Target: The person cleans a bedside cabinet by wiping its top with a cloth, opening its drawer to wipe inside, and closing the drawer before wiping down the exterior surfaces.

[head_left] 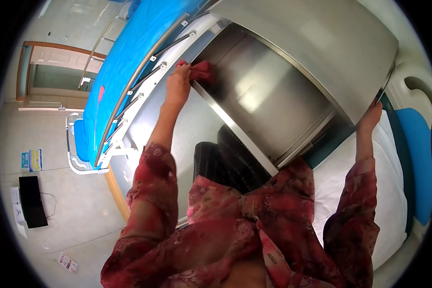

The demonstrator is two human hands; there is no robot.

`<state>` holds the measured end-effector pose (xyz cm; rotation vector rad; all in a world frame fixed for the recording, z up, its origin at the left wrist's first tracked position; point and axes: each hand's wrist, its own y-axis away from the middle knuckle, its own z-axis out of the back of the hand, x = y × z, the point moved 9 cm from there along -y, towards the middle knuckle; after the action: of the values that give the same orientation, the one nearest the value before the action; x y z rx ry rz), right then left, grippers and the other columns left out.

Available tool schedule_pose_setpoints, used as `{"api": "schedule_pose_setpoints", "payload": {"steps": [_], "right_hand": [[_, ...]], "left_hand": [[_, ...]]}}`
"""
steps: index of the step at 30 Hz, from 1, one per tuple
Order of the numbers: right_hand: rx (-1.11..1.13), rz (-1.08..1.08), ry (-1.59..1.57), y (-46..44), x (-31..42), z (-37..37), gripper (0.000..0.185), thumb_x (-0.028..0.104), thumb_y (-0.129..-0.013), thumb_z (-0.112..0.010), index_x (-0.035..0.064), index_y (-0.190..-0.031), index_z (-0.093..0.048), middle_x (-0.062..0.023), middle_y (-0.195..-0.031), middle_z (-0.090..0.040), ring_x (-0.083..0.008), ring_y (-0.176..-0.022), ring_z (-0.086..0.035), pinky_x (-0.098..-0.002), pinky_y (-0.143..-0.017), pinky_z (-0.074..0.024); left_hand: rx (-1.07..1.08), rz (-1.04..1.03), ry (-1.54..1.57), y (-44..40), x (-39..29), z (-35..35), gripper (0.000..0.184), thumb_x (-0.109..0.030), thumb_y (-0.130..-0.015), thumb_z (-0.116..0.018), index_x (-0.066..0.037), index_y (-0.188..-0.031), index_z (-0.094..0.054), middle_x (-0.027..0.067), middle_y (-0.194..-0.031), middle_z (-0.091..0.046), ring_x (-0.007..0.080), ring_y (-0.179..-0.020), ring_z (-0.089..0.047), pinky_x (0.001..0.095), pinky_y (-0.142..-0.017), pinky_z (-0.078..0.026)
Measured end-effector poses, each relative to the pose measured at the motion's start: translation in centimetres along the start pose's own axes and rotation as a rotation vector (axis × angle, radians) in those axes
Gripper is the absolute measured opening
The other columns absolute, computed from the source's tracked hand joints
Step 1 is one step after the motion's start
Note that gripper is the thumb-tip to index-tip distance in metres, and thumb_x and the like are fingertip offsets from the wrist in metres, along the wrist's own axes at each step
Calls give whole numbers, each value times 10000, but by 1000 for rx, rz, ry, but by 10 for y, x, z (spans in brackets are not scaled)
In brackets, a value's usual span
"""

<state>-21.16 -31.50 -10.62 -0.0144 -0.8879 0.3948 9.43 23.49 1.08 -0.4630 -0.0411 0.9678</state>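
Observation:
My left hand [178, 85] is closed on a red cloth [203, 72], which lies over the far left corner of an open metal drawer [269, 91]. The drawer's pale front rim [225, 117] runs toward my lap. Above the drawer is the smooth top of a steel cabinet [317, 43]. At the right, my right hand [371, 116] grips the cabinet's side edge, its fingers partly hidden behind the metal.
A bed with a blue cover [125, 62] and a metal side rail [129, 86] stands at the left. White bedding [355, 192] lies close on my right, beside a blue-and-cream bed end [415, 144]. A dark screen [32, 201] hangs on the far left wall.

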Motion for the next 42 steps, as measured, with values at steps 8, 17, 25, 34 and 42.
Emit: {"api": "schedule_pose_setpoints", "payload": {"steps": [8,17,25,34,42], "right_hand": [[27,-26,-67,2,6,2,341,272,-986,-488,-53,-1044,-575,-214,-1010,-669,-363,-952,-644,-417,-848,-484],[26,117,111,-14,-18,-14,318,271,-988,-497,-40,-1004,-567,-204,-991,-661,-324,-965,-638,-391,-852,-480],[-250,758,-87,102,194,107,289,108,-969,-465,-53,-1189,-561,-161,-1123,-607,-300,-1035,-581,-380,-901,-460],[894,1345,199,297,257,-175,509,173,-940,-547,74,-1427,-441,-166,-1513,-380,-365,-1412,-329,-498,-1145,-292],[564,929,482,182,232,-255,582,333,-984,-478,73,-1485,-334,-146,-1544,-331,-354,-1425,-286,-555,-1120,-270]], "left_hand": [[-132,-71,378,-19,-144,38,201,-124,-963,-543,-63,-1123,-649,188,-1105,-665,373,-1052,-629,421,-834,-520],[-120,206,57,14,-69,-32,513,-143,-922,-577,-79,-1410,-433,190,-1469,-414,443,-1415,-280,644,-1081,-278],[-207,433,183,29,-51,-29,689,-12,-852,-496,-24,-1497,-255,223,-1570,-220,423,-1471,-147,660,-1115,-182],[-202,488,40,36,-47,-22,763,-37,-784,-596,-32,-1486,-297,192,-1566,-253,391,-1462,-202,641,-1107,-223],[-229,523,183,38,-42,-15,777,-8,-761,-595,8,-1480,-300,202,-1572,-242,401,-1474,-163,634,-1130,-177]]}}
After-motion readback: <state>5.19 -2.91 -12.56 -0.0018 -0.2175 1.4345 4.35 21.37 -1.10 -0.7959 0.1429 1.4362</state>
